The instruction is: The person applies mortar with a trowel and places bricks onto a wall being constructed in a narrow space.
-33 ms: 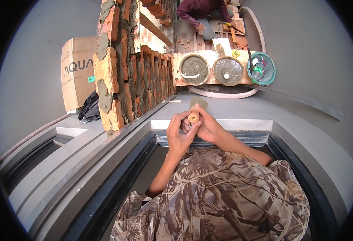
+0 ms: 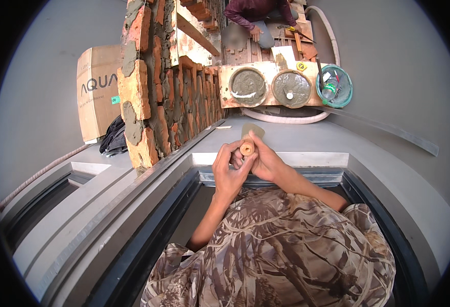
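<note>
Both my hands meet in front of my body around the round wooden handle of a trowel (image 2: 247, 148), its end with a small hole turned toward me. A dull grey-beige blade shows past the fingers, pointing away. My left hand (image 2: 228, 171) pinches the handle from the left, fingertips and thumb at its end. From the right, my right hand (image 2: 267, 162) is closed about it, thumb on top. Part of the handle is covered by the fingers. Beyond the hands, two round pans of grey mortar (image 2: 248, 86) (image 2: 291, 88) rest on a board (image 2: 226, 100).
To the left runs a brick wall (image 2: 135, 97) with wet mortar; behind it stand a cardboard box (image 2: 94, 120) and dark cloth (image 2: 114, 138). A teal bucket (image 2: 349, 92) holds a bottle. A pale hose (image 2: 286, 121) curves around the board. A co-worker (image 2: 255, 18) crouches at the far side.
</note>
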`<state>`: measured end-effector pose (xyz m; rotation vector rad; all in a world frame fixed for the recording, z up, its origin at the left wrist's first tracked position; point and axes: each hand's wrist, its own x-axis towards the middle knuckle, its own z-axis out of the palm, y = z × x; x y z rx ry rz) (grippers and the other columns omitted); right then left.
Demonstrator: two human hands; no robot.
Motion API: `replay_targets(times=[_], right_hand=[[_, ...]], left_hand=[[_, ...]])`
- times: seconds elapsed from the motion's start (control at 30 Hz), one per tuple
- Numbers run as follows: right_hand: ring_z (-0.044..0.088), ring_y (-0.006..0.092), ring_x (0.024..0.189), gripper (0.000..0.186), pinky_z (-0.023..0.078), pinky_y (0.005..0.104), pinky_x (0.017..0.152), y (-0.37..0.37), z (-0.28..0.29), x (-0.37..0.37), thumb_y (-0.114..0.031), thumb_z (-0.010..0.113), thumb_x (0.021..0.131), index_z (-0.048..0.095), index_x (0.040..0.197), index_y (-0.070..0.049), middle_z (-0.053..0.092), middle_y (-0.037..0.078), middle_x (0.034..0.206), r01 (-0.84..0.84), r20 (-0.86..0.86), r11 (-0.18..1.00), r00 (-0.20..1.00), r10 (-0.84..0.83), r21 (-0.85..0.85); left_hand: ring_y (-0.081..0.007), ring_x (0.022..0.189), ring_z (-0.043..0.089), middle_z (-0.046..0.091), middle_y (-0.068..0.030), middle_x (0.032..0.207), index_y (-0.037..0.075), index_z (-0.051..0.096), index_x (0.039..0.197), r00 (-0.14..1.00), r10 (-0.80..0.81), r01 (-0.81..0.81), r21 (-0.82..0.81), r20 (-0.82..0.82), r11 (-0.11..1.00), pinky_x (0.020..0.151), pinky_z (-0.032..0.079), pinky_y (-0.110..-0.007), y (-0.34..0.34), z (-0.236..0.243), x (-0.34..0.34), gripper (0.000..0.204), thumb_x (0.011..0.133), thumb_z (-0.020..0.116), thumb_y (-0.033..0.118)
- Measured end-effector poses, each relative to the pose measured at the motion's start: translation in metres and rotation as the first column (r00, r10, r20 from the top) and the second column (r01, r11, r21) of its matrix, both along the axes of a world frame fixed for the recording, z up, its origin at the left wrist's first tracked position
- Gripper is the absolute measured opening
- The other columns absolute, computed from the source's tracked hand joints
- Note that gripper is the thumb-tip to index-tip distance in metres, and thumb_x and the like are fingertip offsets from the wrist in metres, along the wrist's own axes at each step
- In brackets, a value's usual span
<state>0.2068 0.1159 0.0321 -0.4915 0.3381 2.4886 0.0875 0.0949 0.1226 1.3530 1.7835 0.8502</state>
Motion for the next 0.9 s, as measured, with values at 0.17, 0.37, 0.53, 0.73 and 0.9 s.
replay_targets(times=[0.17,0.37,0.53,0.73,0.9], right_hand=[[0.063,0.0207,0.081,0.046,0.056,0.0353,0.076,0.01,-0.03,-0.02,-0.05,0.041,0.105,0.053,0.108,-0.005,0.062,0.01,0.09,0.018,0.077,0.989,0.997,-0.006,-0.15],[0.062,0.0205,0.078,0.046,0.056,0.0339,0.074,0.022,-0.053,-0.033,-0.05,0.045,0.104,0.055,0.105,-0.005,0.061,0.009,0.087,0.06,0.045,0.978,0.998,-0.052,-0.201],[0.061,0.0208,0.078,0.047,0.055,0.033,0.073,0.021,-0.065,-0.039,-0.05,0.045,0.103,0.055,0.104,-0.004,0.061,0.009,0.086,0.063,0.057,0.956,0.997,-0.049,-0.287],[0.062,0.0214,0.079,0.047,0.055,0.0325,0.072,0.013,-0.078,-0.043,-0.05,0.046,0.103,0.055,0.103,-0.003,0.061,0.01,0.086,0.045,0.042,0.949,0.999,-0.033,-0.312],[0.062,0.0211,0.077,0.047,0.055,0.0319,0.07,0.01,-0.085,-0.045,-0.049,0.045,0.104,0.055,0.102,-0.003,0.062,0.01,0.085,0.06,0.104,0.928,0.994,-0.022,-0.368]], left_hand=[[-0.0059,0.068,0.052,0.063,-0.0043,0.087,-0.003,0.063,0.111,0.998,0.07,-0.069,-0.096,0.007,0.993,0.058,0.045,-0.021,0.019,-0.03,-0.009,0.04,0.079,0.084,0.01],[-0.0058,0.07,0.053,0.063,-0.0046,0.089,-0.003,0.063,0.111,0.996,0.092,-0.091,-0.152,0.0,0.984,0.06,0.047,-0.021,0.034,-0.058,-0.018,0.039,0.08,0.084,0.01],[-0.0049,0.069,0.053,0.063,-0.0036,0.087,-0.002,0.063,0.11,0.994,0.111,-0.109,-0.193,0.0,0.975,0.059,0.047,-0.02,0.036,-0.071,-0.022,0.039,0.08,0.084,0.01],[-0.0034,0.068,0.051,0.063,-0.0017,0.085,-0.001,0.062,0.11,0.988,0.155,-0.146,-0.221,0.026,0.964,0.059,0.045,-0.019,0.031,-0.082,-0.024,0.038,0.081,0.083,0.01],[-0.004,0.069,0.053,0.063,-0.0024,0.087,-0.001,0.062,0.111,0.977,0.204,-0.176,-0.304,0.063,0.936,0.059,0.046,-0.019,0.027,-0.091,-0.025,0.038,0.082,0.083,0.011]])
